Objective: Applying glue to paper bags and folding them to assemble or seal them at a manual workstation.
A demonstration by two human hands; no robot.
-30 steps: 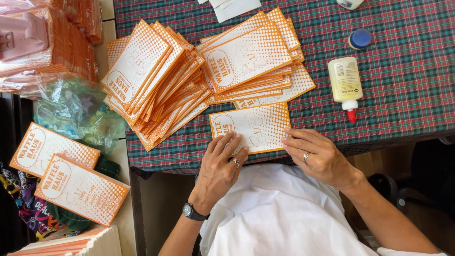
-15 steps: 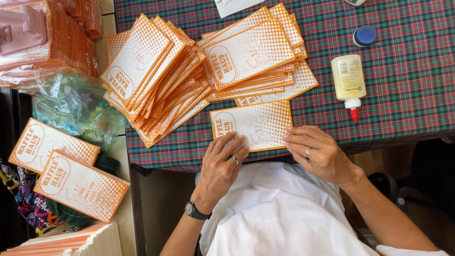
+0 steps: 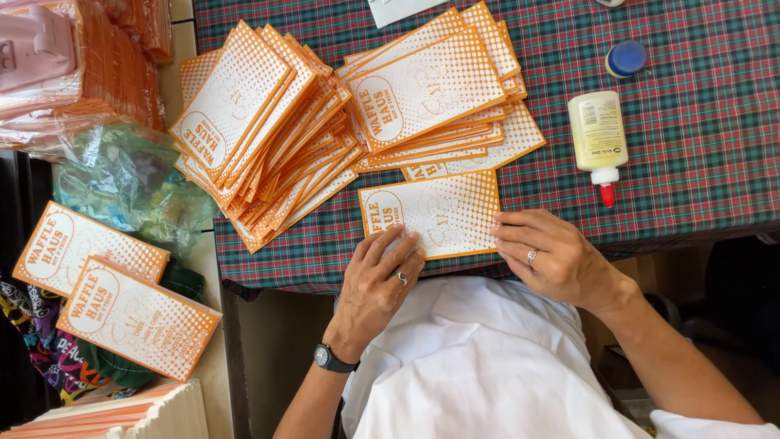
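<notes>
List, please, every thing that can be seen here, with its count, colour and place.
Paper bag under the hands: one, orange and white, near table edge.
Bag stacks: two fanned piles, orange and white, on the tablecloth.
Tablecloth: one, red-green plaid.
Glue bottle: one, pale yellow with red tip, lying at right.
Blue cap: one, above the bottle.
Loose bags: two, orange and white, lower left.
Plastic wrap: clear greenish, left.
Wristwatch: one, dark.
Left hand: flat on the bag.
Right hand: fingertips on the bag's edge.
</notes>
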